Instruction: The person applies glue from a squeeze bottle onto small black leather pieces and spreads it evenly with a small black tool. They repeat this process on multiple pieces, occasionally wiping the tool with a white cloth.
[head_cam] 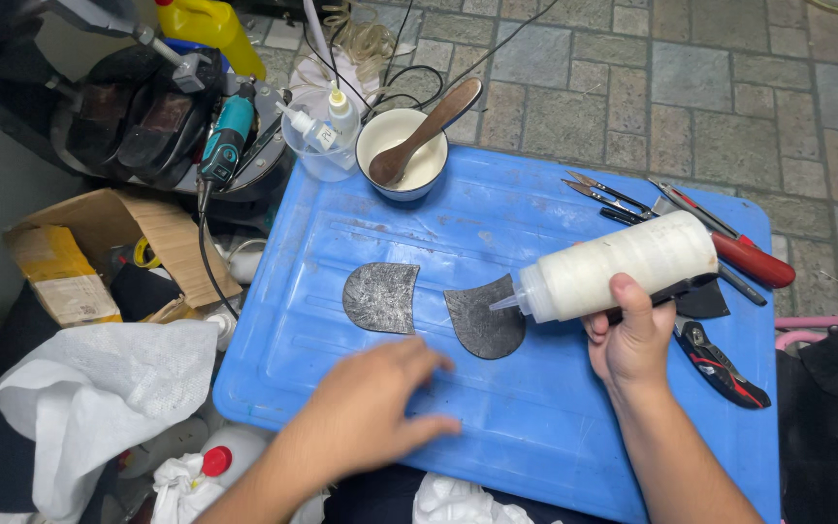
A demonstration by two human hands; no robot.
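Observation:
My right hand (630,340) grips a white squeeze bottle (623,266) tipped sideways, its nozzle pointing left over a dark grey heel-shaped rubber piece (485,320). A second grey heel-shaped piece (381,297) lies just to the left of it. Both rest on a blue plastic lid (535,408) used as a work surface. My left hand (380,403) hovers low over the lid's near left part, fingers spread, holding nothing, a short way below the two pieces.
A white bowl (402,153) with a brown spoon (429,128) sits at the lid's far edge. Scissors, red-handled pliers (744,254) and a black-red tool (725,369) lie at right. A rotary tool (225,141), shoes, small bottles, a cardboard box (99,252) and white cloth (99,388) crowd the left.

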